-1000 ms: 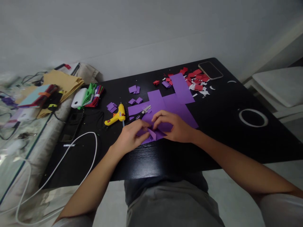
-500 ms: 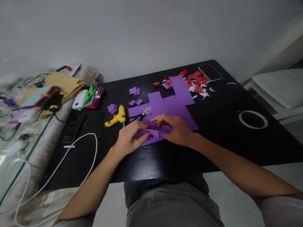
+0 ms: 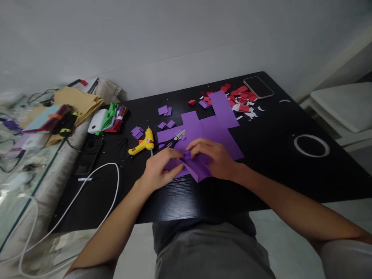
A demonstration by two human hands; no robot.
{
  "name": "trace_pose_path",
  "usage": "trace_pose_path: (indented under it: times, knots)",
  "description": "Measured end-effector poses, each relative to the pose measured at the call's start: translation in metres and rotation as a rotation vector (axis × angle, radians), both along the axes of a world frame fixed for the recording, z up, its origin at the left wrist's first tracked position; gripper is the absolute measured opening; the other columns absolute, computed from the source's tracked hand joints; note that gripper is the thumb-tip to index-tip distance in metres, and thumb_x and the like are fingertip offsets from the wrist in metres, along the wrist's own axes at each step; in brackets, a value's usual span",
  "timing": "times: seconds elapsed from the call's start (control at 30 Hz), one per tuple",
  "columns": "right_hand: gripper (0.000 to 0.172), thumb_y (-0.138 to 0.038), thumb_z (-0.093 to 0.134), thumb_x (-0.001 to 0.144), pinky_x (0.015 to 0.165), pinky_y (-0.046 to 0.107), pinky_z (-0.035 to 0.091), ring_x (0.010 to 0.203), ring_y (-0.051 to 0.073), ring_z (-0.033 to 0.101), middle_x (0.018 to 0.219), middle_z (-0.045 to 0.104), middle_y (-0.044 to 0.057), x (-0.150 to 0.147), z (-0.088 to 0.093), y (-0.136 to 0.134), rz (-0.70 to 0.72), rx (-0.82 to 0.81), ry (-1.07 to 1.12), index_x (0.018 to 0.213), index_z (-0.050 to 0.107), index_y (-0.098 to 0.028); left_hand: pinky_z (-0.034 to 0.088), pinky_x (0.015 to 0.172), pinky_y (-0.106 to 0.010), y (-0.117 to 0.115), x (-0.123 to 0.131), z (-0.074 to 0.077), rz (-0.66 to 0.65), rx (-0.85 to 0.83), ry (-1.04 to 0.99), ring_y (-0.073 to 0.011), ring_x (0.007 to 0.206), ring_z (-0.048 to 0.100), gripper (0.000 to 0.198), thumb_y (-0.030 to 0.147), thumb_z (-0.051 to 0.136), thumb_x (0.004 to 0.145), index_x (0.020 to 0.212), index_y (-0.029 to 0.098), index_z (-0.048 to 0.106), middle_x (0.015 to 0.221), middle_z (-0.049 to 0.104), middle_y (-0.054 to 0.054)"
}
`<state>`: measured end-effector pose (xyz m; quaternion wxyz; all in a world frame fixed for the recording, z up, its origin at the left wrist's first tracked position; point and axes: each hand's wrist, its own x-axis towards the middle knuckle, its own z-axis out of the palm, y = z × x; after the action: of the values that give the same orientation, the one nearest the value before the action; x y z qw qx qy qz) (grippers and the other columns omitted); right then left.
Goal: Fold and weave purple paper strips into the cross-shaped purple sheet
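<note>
Both my hands work a piece of purple paper (image 3: 195, 167) near the front edge of a black table (image 3: 276, 170). My left hand (image 3: 158, 170) pinches its left side, fingers curled. My right hand (image 3: 216, 158) presses and grips the right side, with a folded flap sticking out below the fingers. Just beyond the hands lie black-handled scissors (image 3: 174, 140) on larger purple sheets (image 3: 212, 124). A yellow glue gun (image 3: 143, 143) rests to the left of the scissors.
Small purple squares (image 3: 165, 111) and red and white scraps (image 3: 241, 101) litter the far table. A phone (image 3: 258, 86) lies at the far right, a white ring (image 3: 311, 145) at right. A white cable (image 3: 95, 193) loops at left beside coloured paper bundles (image 3: 114, 117).
The small raised triangular flap seen earlier has been folded over; a broader purple flap now juts toward me under my right hand. Both hands have stayed in place.
</note>
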<state>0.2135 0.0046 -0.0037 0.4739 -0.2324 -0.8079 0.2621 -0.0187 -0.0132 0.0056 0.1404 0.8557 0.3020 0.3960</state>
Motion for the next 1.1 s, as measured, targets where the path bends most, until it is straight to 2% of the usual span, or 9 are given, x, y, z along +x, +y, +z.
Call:
trace_pose_path:
  times: [0.1,0.2,0.3,0.4,0.67,0.8,1.1]
  knots:
    - [0.013,-0.012,0.070,0.088,0.086,0.034,0.059,0.097,0.019,0.071,0.105,0.072,0.006,-0.001,-0.002,0.000,-0.021,0.020,0.003,0.095,0.065,-0.023,0.059,0.085,-0.036,0.000,-0.002,0.005,-0.056,-0.028,0.009,-0.0211,0.094,0.070,0.029,0.016,0.068,0.084,0.112,0.016,0.063,0.101,0.072,-0.010]
    - [0.015,-0.010,0.066,0.090,0.089,0.035,0.059,0.101,0.019,0.071,0.106,0.072,0.006,0.000,-0.005,0.000,-0.012,0.039,-0.017,0.097,0.065,-0.023,0.058,0.085,-0.037,0.000,-0.005,0.010,-0.113,-0.090,0.010,-0.0223,0.096,0.070,0.022,0.019,0.059,0.090,0.110,0.015,0.065,0.101,0.072,-0.011]
    - [0.017,-0.008,0.061,0.092,0.091,0.036,0.059,0.104,0.019,0.071,0.110,0.072,0.007,0.001,-0.009,0.000,0.005,0.057,-0.067,0.101,0.066,-0.023,0.057,0.078,-0.030,0.001,-0.003,0.011,-0.051,-0.195,0.006,-0.0174,0.084,0.069,0.013,0.020,0.055,0.096,0.099,0.016,0.067,0.090,0.072,-0.007]
    - [0.018,-0.009,0.061,0.093,0.092,0.035,0.060,0.106,0.019,0.071,0.113,0.071,0.008,0.001,-0.013,-0.001,0.003,0.088,-0.120,0.103,0.067,-0.022,0.053,0.067,-0.023,0.000,0.002,0.010,0.047,-0.321,-0.008,-0.0116,0.068,0.064,0.006,0.022,0.065,0.093,0.089,0.017,0.067,0.077,0.069,-0.001]
    - [0.024,-0.005,0.058,0.092,0.093,0.034,0.061,0.107,0.019,0.071,0.113,0.072,0.008,0.001,-0.012,-0.003,-0.001,0.153,-0.158,0.106,0.067,-0.022,0.054,0.071,-0.022,0.001,0.005,0.008,0.053,-0.665,-0.089,-0.0112,0.073,0.065,0.013,0.025,0.070,0.090,0.098,0.016,0.067,0.082,0.070,-0.001]
    - [0.023,-0.005,0.059,0.092,0.092,0.033,0.061,0.105,0.019,0.072,0.113,0.072,0.008,0.002,-0.013,-0.002,-0.001,0.159,-0.173,0.105,0.067,-0.021,0.052,0.071,-0.023,0.002,0.005,0.009,0.081,-0.699,-0.042,-0.0127,0.075,0.066,0.019,0.035,0.072,0.090,0.093,0.016,0.072,0.084,0.073,-0.002]
    - [0.018,-0.008,0.062,0.091,0.089,0.034,0.062,0.101,0.019,0.073,0.108,0.073,0.007,0.001,-0.011,0.000,0.009,0.106,-0.141,0.101,0.068,-0.022,0.048,0.066,-0.023,0.004,0.003,0.010,0.090,-0.727,-0.026,-0.0130,0.073,0.065,0.023,0.040,0.072,0.090,0.091,0.017,0.077,0.085,0.076,-0.003]
